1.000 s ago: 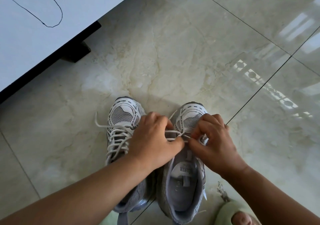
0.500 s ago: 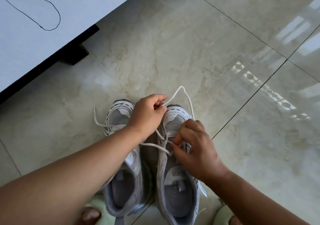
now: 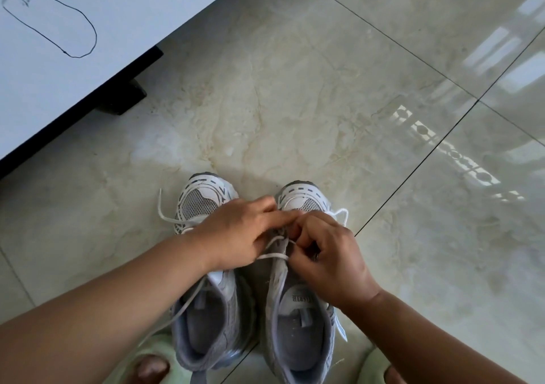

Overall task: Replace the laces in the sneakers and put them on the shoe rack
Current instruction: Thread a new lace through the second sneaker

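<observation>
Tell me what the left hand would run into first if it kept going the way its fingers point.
Its fingers point rightward, so the left hand would probably first meet the right hand over the right sneaker; their fingertips already look close together or touching, though depth is unclear.

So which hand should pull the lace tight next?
Probably the right hand: it pinches the white lace directly over the right sneaker. The left hand reaches across.

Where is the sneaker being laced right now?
In the head view, the right-hand sneaker stands on the tiled floor at bottom centre, beside its partner, under both hands.
</observation>
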### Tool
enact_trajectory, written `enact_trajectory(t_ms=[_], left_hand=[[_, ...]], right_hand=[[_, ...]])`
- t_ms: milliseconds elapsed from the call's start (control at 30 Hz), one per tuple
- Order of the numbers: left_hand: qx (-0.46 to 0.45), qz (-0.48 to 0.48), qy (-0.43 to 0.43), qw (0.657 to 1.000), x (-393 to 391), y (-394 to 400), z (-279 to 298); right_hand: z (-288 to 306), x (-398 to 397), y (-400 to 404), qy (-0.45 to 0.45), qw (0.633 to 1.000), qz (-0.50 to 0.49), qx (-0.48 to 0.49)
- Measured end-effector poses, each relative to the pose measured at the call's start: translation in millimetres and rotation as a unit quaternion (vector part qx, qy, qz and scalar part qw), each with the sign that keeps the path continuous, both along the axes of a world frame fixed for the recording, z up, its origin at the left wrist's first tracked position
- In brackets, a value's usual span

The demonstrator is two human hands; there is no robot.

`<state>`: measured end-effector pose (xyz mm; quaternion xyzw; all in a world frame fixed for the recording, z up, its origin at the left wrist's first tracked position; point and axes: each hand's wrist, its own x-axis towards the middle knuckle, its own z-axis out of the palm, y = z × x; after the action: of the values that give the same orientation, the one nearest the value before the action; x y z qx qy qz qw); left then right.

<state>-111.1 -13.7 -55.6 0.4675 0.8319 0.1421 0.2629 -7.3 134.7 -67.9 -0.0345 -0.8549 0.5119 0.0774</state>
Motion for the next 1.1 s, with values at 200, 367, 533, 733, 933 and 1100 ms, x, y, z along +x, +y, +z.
enact_trajectory(t_ms=[200,367,533,733,933,1100], left_hand=[[-0.013,0.017,-0.009,1.0,-4.2,5.1,-5.9],[-0.001,0.041,-0.002,0.999,-2.7,4.8,-4.1],[-0.014,0.009,0.027,0.999,2.5,13.7,-9.0],[-0.062,0.028,0.035,0.997,-0.2,14.4,-13.7],[-0.062,0.018,0.023,0.998,0.0,17.6,-6.7],[-0.079,0.011,0.026,0.996,1.3,20.1,-3.5]], right_hand=[[2.7,2.6,-0.7,-0.03,0.999,0.024,0.007],[6.3,17.4,-0.6,-0.068,0.997,-0.029,0.0],[7.2,26.8,-7.1,-0.113,0.978,-0.153,-0.09],[5.8,34.0,14.4,-0.13,0.964,-0.229,-0.045],[-5.9,55.6,45.9,-0.154,0.953,-0.217,0.148],[4.9,32.3,34.4,-0.119,0.958,-0.104,0.24]])
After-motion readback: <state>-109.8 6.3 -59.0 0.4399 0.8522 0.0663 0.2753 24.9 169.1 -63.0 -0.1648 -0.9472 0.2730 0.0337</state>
